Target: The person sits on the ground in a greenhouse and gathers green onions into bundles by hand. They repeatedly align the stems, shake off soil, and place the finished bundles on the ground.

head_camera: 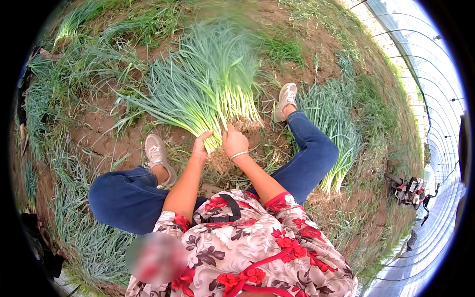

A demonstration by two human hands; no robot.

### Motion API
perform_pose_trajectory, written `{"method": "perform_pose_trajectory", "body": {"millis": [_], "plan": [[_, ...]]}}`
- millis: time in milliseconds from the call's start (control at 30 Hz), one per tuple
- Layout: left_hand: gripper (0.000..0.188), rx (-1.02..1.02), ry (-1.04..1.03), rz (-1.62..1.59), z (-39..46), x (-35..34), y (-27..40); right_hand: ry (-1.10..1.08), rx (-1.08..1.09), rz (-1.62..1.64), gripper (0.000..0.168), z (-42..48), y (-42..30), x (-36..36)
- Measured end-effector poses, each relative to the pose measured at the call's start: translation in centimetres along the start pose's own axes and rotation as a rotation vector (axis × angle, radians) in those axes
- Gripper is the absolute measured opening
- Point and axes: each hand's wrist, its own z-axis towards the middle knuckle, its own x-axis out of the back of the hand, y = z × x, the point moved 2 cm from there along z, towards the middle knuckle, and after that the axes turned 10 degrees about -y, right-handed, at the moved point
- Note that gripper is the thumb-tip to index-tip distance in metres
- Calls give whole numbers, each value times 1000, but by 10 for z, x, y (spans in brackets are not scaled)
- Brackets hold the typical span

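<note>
A bunch of long green plants like Chinese chives or scallions (182, 107) is held low, its pale stems together and its brown roots (219, 161) hanging below my hands. My left hand (200, 145) wraps the stems from the left, thumb on top. On the other side my right hand (235, 141), with a white bracelet at the wrist, closes at the stem bases; a stalk runs up out of it, and its fingertips are hidden. Just beyond lies a larger pile of the same plants (232, 81), leaves pointing away, roots (246, 123) near my right hand.
Another pile of plants (336, 137) lies beyond my right leg (311, 144). Loose leaves (100, 256) cover soil at left. A small motor machine with handlebars (410, 191) stands at right by the plastic greenhouse wall (441, 122). Partly visible people are at the left rim.
</note>
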Motion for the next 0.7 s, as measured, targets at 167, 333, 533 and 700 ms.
{"method": "perform_pose_trajectory", "body": {"millis": [167, 333, 533, 700], "plan": [[37, 84, 32, 66, -1, 2, 0, -308, 193, -311, 19, -2, -7, -8], [27, 131, 168, 215, -5, -16, 6, -272, 397, -393, 27, -4, -1, 0], [24, -73, 127, 160, -7, -66, 35, -268, 12, 12, 80, 9, -16, 70], [25, 34, 136, 206, -2, -13, 22, -604, 89, -45, 85, 16, -14, 3]]}}
